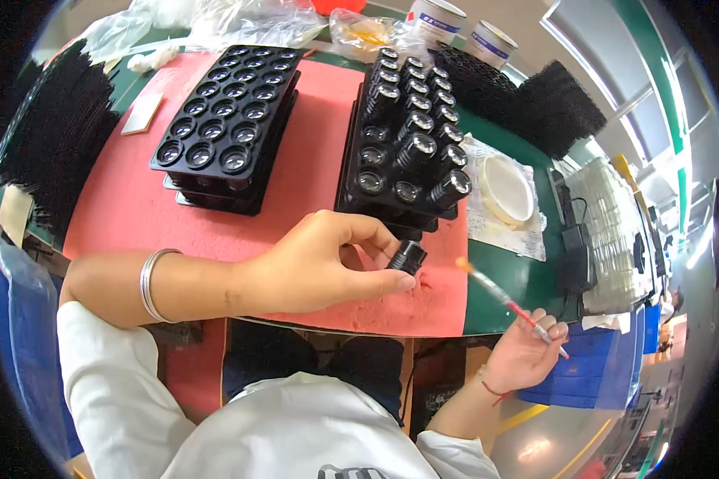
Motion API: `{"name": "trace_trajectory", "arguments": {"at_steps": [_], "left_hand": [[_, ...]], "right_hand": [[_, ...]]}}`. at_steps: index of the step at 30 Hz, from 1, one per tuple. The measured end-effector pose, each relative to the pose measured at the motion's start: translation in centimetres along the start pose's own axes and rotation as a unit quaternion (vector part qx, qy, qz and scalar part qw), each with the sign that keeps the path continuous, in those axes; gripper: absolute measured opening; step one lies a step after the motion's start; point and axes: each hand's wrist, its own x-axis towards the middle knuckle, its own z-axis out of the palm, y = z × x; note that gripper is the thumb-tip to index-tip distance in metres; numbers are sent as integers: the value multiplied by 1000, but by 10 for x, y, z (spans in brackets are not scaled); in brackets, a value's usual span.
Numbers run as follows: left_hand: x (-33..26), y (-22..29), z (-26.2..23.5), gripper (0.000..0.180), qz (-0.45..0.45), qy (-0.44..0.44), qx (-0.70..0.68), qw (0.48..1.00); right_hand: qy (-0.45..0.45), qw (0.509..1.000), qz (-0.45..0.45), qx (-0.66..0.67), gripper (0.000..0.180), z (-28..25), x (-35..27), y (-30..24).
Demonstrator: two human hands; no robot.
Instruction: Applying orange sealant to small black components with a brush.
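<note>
My left hand pinches a short black ribbed lens barrel between thumb and fingers, above the near edge of the pink mat. Lower on the right, my right hand is closed round a slim paintbrush with a red and pale handle. Its yellowish-orange tip points up and left toward the barrel, apart from it. Beyond my left hand stands a black tray with several upright black barrels topped with glass. Left of it, stacked black trays hold clear lenses in round pockets.
A round whitish dish lies on paper at the right. Black mesh bundles stand at the far left, with more black netting at the back right. Behind are two cans and plastic bags. Clear stacked trays line the right edge.
</note>
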Motion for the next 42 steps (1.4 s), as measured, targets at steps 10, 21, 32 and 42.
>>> {"name": "trace_trajectory", "arguments": {"at_steps": [10, 21, 32, 42], "left_hand": [[1, -8, 1, 31, 26, -4, -22, 999], [0, -1, -2, 28, 10, -62, -106, 992], [-22, 61, -21, 31, 151, -91, 104, 979], [70, 87, -197, 42, 172, 120, 400, 892]], "right_hand": [[-20, 994, -15, -109, 20, 5, -7, 5], [-12, 987, -19, -160, 20, 2, -7, 0], [33, 999, 14, -25, 15, -5, 0, 5], [7, 999, 11, 47, 9, -21, -1, 7]]}}
